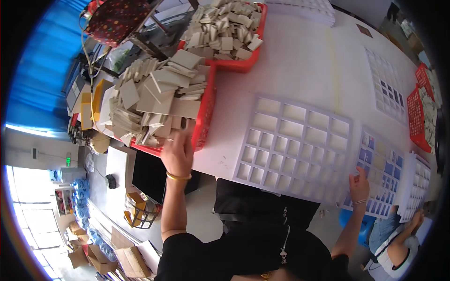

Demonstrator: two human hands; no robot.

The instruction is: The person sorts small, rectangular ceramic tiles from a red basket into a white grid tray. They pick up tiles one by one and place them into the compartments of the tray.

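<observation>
My left hand [178, 151] reaches into a red basket [205, 122] heaped with beige square tiles [157, 96]; its fingers are among the tiles at the basket's near edge, and whether they grip one cannot be told. A gold bangle sits on that wrist. My right hand [358, 184] rests on the near edge of a grid tray [380, 172] partly filled with blue and pale tiles, fingers spread. Between the hands lies a white grid tray [293, 145] with its cells bare.
A second red basket [243, 63] of beige tiles stands farther back on the white table [300, 61]. More grid trays [388, 84] and a red basket [418, 114] lie to the right. Another person [398, 239] sits at lower right. Cardboard boxes [126, 260] lie on the floor at left.
</observation>
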